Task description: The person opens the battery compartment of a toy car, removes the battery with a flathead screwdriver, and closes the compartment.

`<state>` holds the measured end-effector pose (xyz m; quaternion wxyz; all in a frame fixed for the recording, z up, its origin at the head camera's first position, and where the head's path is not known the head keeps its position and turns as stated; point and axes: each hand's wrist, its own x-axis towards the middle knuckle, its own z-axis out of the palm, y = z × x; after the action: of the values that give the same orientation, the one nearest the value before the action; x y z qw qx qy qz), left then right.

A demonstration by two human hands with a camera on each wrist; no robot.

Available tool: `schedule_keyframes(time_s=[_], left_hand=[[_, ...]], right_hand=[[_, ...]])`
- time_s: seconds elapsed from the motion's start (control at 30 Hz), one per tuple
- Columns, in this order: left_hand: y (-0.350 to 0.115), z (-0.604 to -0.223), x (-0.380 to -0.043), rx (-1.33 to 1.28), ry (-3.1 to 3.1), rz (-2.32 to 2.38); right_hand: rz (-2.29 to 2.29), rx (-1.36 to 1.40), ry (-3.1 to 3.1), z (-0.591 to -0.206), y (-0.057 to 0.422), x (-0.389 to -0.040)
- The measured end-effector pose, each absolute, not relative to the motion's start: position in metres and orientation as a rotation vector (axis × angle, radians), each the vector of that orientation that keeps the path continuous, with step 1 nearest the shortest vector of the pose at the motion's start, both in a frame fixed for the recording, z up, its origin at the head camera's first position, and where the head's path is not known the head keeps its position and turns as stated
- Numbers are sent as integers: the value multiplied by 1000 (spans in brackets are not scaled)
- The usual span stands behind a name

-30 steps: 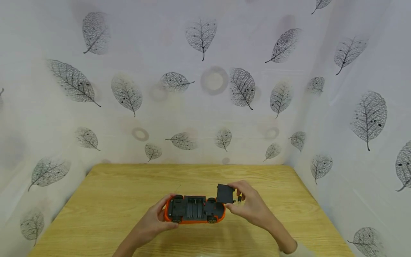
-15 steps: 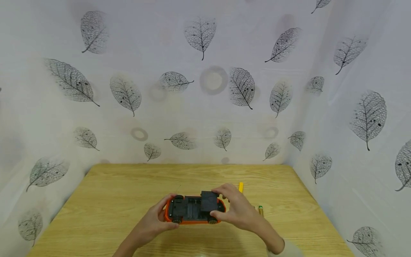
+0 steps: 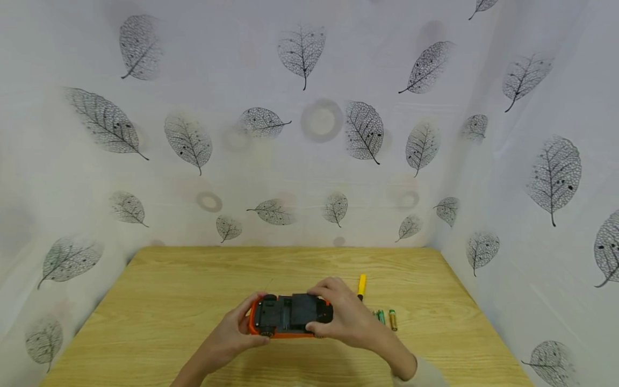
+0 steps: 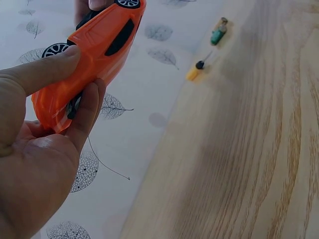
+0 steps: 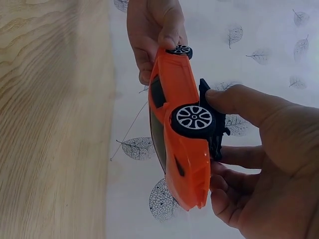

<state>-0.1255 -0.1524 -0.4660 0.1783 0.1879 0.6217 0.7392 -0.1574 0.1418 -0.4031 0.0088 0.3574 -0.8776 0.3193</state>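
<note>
An orange toy car [image 3: 271, 314] is held upside down above the table, its black underside up in the head view. My left hand [image 3: 229, 333] grips its left end, thumb along the near side and fingers on the far side. Between the thumb and fingers of my right hand [image 3: 349, 317] is a flat black battery cover [image 3: 303, 310], over the right part of the battery compartment. Part of the compartment [image 3: 286, 314] shows left of the cover. In the right wrist view the cover [image 5: 219, 132] stands tilted against the underside, beside the wheel [image 5: 194, 118].
Right of the car, several green-and-gold batteries [image 3: 393, 320] lie on the wooden table [image 3: 193, 274]. A yellow-handled screwdriver [image 3: 362, 285] lies behind them. A thin antenna wire [image 4: 104, 163] sticks out from the car. Leaf-patterned sheeting [image 3: 271, 177] surrounds the table.
My right hand has moved left with the battery cover, from beyond the car's right end to over the compartment. The screwdriver and batteries have come into sight. My left hand stays put.
</note>
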Motion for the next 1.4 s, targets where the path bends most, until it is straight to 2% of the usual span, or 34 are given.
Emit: schedule_keyframes(time_s=[0.53, 1.4], left_hand=[[-151, -467, -125, 542, 1756, 2092], [-152, -466, -126, 547, 1788, 2080]], right_hand=[[840, 1123, -2811, -402, 132, -157], [897, 1196, -2824, -396, 132, -159]])
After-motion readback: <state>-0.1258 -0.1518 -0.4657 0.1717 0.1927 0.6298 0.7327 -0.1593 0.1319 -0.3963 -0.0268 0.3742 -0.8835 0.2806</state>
